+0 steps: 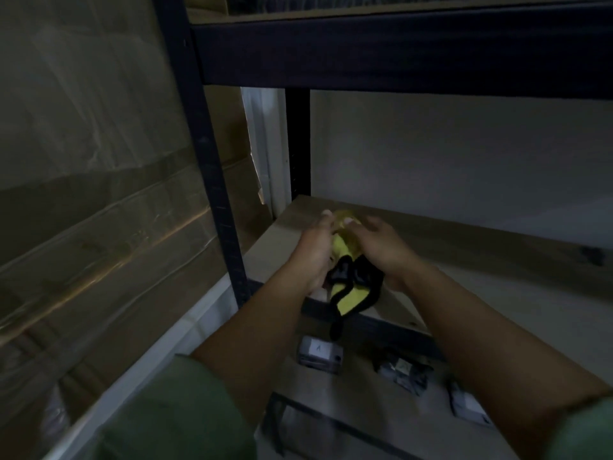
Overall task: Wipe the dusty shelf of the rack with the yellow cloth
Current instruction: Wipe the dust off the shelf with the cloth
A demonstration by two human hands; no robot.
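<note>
The yellow cloth (350, 295), edged in black, is bunched between both my hands above the front left of the rack's middle shelf (481, 260). My left hand (315, 250) grips it from the left, fingers curled over the top. From the right, my right hand (381, 247) holds it, thumb on the upper end. A black-trimmed corner hangs down past the shelf's front edge. The shelf is a pale brown board in a dark metal frame.
A dark upright post (212, 167) stands left of my hands, with wrapped cardboard boxes (83, 194) beyond it. The upper shelf beam (398, 51) crosses overhead. Small packaged items (320, 355) lie on the lower shelf. A white wall backs the rack.
</note>
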